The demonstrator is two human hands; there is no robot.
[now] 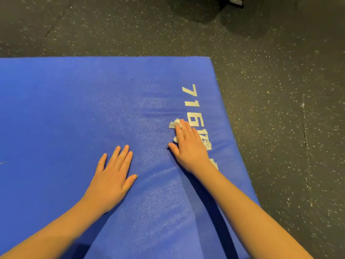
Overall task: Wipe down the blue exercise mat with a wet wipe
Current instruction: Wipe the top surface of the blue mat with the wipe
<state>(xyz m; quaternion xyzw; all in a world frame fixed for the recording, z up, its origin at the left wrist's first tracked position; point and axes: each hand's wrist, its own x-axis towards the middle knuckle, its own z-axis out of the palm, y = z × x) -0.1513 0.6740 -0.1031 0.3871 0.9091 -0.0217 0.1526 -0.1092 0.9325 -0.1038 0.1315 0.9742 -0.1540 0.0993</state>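
The blue exercise mat lies flat on the floor and fills the left and middle of the head view. White lettering runs along its right side. My right hand presses a small crumpled white wet wipe flat against the mat beside the lettering, fingers straight; most of the wipe is hidden under the fingers. My left hand rests flat on the mat, fingers spread, to the left of the right hand. A damp sheen shows on the mat between and beyond the hands.
Dark speckled rubber flooring surrounds the mat at the far side and right. A dark piece of equipment shows at the top edge. The mat's right edge runs diagonally near my right hand.
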